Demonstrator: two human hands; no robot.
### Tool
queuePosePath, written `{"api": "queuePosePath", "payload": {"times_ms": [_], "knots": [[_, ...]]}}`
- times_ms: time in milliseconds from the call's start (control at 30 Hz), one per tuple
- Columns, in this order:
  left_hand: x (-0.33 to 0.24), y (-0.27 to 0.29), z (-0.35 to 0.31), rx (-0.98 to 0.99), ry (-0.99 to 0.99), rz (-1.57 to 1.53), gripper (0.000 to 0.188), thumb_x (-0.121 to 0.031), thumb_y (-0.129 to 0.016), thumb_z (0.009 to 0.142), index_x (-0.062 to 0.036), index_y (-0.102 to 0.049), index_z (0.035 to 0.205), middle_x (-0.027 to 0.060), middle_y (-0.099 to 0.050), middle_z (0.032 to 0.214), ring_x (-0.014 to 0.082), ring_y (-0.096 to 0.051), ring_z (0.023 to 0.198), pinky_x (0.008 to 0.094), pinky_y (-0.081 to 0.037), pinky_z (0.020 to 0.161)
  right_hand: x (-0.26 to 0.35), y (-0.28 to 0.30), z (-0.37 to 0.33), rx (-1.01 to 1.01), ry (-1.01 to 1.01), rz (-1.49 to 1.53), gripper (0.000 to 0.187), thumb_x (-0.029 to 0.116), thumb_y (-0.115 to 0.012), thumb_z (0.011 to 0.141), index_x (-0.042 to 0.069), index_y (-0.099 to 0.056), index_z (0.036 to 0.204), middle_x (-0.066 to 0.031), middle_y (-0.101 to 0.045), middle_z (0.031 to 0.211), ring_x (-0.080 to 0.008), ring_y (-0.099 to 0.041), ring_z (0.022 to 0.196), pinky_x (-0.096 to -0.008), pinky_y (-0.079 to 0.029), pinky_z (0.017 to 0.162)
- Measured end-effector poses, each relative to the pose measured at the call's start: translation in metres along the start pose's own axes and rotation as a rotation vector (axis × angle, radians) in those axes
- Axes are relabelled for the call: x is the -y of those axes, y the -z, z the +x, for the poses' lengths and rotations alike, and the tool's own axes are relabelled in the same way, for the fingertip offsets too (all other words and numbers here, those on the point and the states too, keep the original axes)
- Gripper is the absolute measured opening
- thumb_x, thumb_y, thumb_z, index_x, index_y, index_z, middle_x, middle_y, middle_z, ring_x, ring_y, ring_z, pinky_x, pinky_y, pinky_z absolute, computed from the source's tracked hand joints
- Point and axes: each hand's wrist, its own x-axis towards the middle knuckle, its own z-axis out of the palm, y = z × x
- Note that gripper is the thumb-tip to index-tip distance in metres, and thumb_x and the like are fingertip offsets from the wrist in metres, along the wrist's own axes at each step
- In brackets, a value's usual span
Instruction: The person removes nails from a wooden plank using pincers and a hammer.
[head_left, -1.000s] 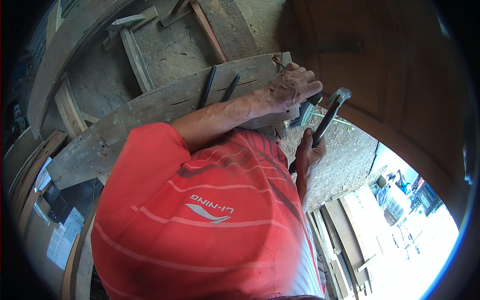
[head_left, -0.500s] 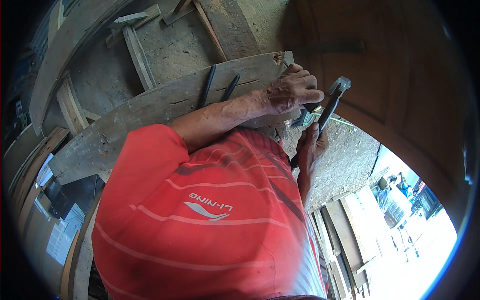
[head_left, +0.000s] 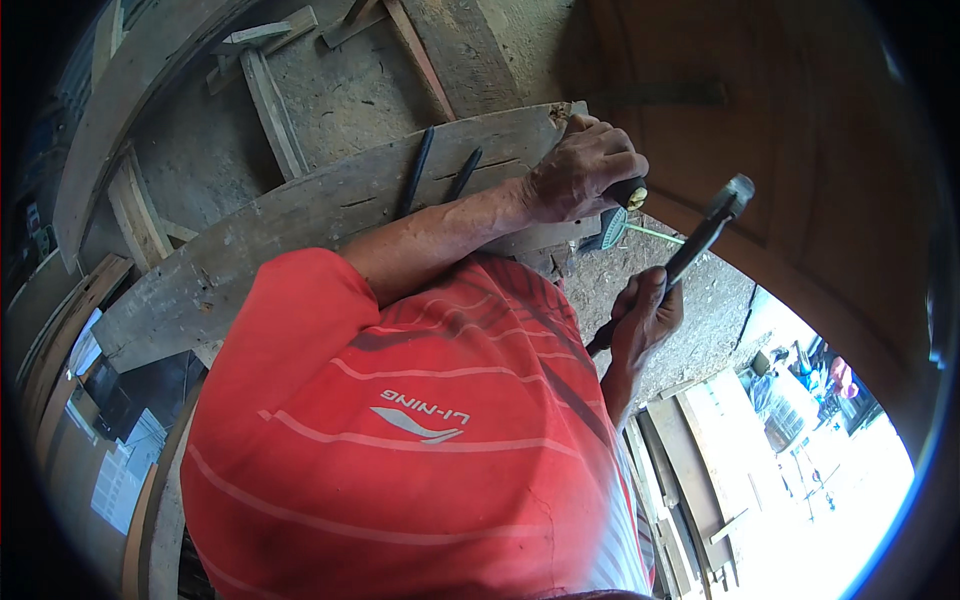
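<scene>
My left hand (head_left: 588, 172) is closed round the dark handle of a chisel (head_left: 630, 193), whose pale butt end sticks out toward the right. Its blade is hidden by my fingers, over a rough notch (head_left: 559, 114) at the end of a weathered board (head_left: 260, 235). My right hand (head_left: 646, 310) grips a hammer (head_left: 700, 240) by its shaft, the metal head up and apart from the chisel. Two dark rod-like tools, one longer (head_left: 415, 172) and one shorter (head_left: 463, 174), lie on the board beside my left forearm.
A large brown wooden panel (head_left: 800, 150) rises at the right. Wooden battens (head_left: 272, 115) and a curved board (head_left: 110, 150) stand at the far left. Stacked planks (head_left: 690, 470) lie at the lower right. A round green object (head_left: 613, 230) sits beyond the board's end.
The hammer and my right hand have swung right and away from the chisel's butt end. My left hand stays nearly in place, its wrist slightly turned.
</scene>
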Motion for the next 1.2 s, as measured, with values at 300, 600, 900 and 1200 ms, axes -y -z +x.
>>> {"api": "queuePosePath", "payload": {"times_ms": [300,600,900,1200], "knots": [[0.001,-0.008,0.001,-0.111,0.048,-0.027,0.042,-0.015,-0.082,0.075,-0.0157,-0.056,0.108,0.0029,-0.057,0.091,0.0252,-0.062,0.088,0.0445,-0.038,0.085,-0.018,-0.008,-0.002,0.091,0.289,-0.645,0.028,0.029,-0.063,0.103,0.009,-0.055,0.086,0.0039,-0.049,0.062,-0.0035,-0.043,0.052,-0.0243,-0.031,0.045],[0.000,-0.004,0.006,-0.120,0.085,-0.008,0.041,-0.020,-0.083,0.077,-0.0180,-0.054,0.105,0.0018,-0.056,0.088,0.0235,-0.061,0.083,0.0441,-0.036,0.084,-0.004,-0.020,-0.003,-0.106,0.490,0.176,0.035,0.036,-0.054,0.106,0.005,-0.050,0.091,-0.0035,-0.051,0.066,-0.0089,-0.048,0.046,-0.0251,-0.039,0.041],[0.003,-0.007,0.004,-0.104,0.080,0.053,0.045,-0.016,-0.083,0.073,-0.0160,-0.055,0.109,0.0039,-0.056,0.090,0.0260,-0.061,0.087,0.0447,-0.036,0.084,0.014,-0.012,-0.006,-0.115,0.356,0.144,0.037,0.039,-0.058,0.104,0.009,-0.050,0.085,-0.0013,-0.048,0.059,-0.0089,-0.049,0.047,-0.0243,-0.041,0.043],[0.009,-0.017,-0.002,-0.088,0.095,0.057,0.042,-0.017,-0.084,0.073,-0.0200,-0.056,0.105,0.0010,-0.056,0.089,0.0225,-0.062,0.088,0.0437,-0.036,0.085,-0.042,-0.019,0.000,-0.021,0.081,-0.073,0.031,0.029,-0.063,0.103,0.009,-0.050,0.084,0.0031,-0.046,0.057,-0.0049,-0.042,0.043,-0.0232,-0.032,0.039]]}}
